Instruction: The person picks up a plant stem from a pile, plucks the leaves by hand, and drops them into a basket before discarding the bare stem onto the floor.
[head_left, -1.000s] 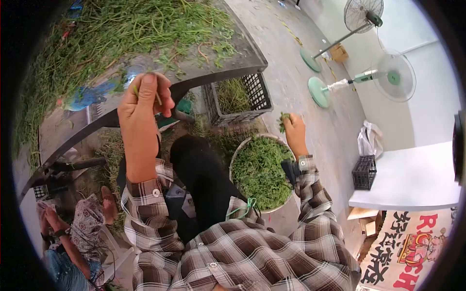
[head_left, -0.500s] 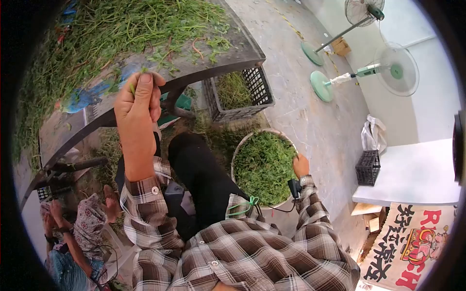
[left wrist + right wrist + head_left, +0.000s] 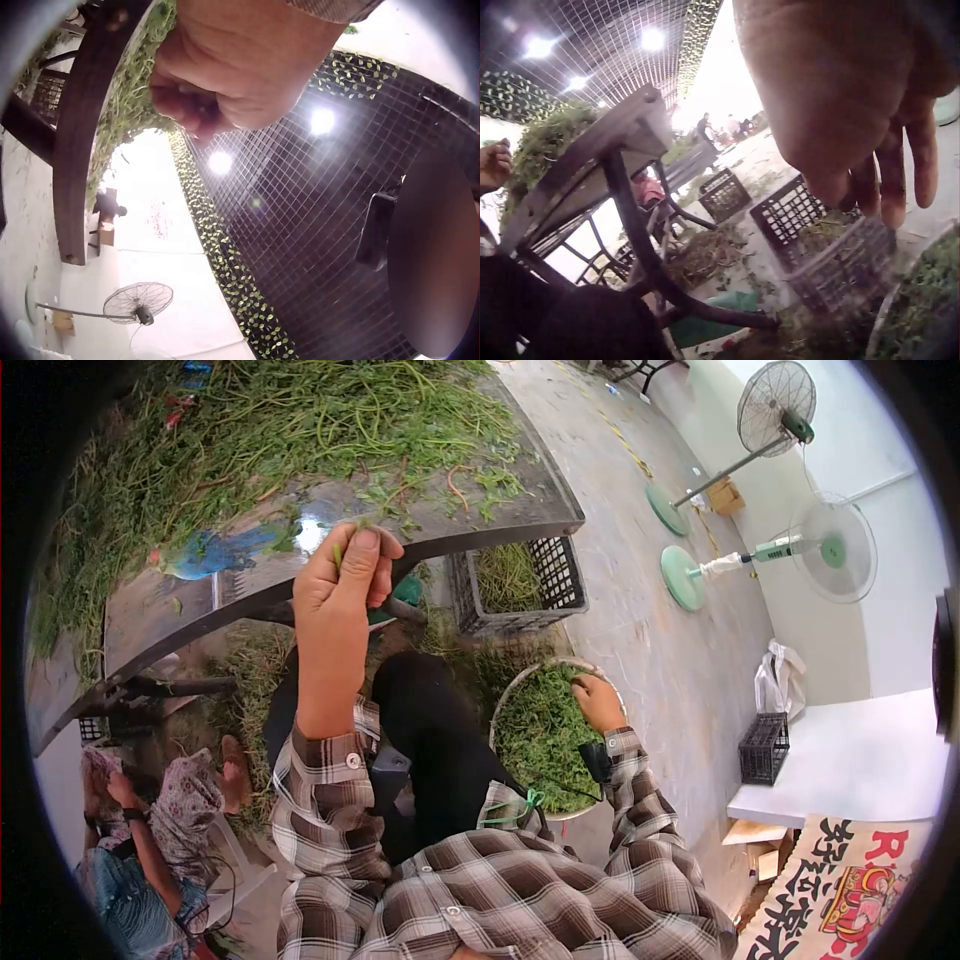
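My left hand [image 3: 340,585] is raised in front of the table edge, thumb against curled fingers, pinching a short green stem [image 3: 338,556]. In the left wrist view the fingers [image 3: 184,105] are folded in. Over the right part of a round tub [image 3: 495,710] full of leafy greens [image 3: 545,735] is my right hand [image 3: 598,705], its fingertips right at the leaves. The right wrist view shows those fingers [image 3: 891,176] hanging loosely, slightly spread, with nothing visible between them. A large heap of long-stemmed greens [image 3: 330,430] covers the table [image 3: 545,510].
A black plastic crate [image 3: 480,622] with stems stands beyond the tub, by the table's corner. Loose stems litter the floor under the table. Two fans [image 3: 683,578] stand at the right. Another person [image 3: 150,850] sits at the lower left.
My right hand came from beyond the tub with a green sprig, passed its right rim, and is now over the greens; the sprig no longer shows. The left hand keeps its pinch.
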Available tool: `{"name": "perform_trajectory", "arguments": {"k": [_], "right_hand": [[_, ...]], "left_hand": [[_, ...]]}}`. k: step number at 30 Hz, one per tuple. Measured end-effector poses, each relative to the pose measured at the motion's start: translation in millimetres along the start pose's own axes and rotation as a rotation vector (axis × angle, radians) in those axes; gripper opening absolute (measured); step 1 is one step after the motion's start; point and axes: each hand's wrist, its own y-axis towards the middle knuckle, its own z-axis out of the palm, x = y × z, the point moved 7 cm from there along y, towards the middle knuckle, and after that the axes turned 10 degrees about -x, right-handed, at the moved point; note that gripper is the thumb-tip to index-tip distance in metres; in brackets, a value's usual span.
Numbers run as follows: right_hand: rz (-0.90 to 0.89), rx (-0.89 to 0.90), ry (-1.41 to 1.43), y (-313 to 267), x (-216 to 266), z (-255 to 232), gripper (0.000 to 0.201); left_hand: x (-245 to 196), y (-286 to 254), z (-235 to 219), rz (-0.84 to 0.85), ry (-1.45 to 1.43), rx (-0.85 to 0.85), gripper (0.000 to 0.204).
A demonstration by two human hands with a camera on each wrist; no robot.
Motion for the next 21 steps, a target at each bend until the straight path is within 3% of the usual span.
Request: {"name": "perform_trajectory", "arguments": {"k": [4, 9, 21], "right_hand": [[-0.130, -0.011, 0.078, 13, 44, 6, 0.024], [-0.107, 0.076, 0.179, 14, 87, 6, 0.024], [-0.190, 0.112, 0.318, 17, 138, 12, 0.022]], "left_hand": [[-1, -1, -1, -0.021, -0.019, 0.019, 0.025], [0, 0, -3, -0.020, -0.031, 0.026, 0.026], [2, 0, -3, -0.021, -0.012, 0.042, 0.027]]}}
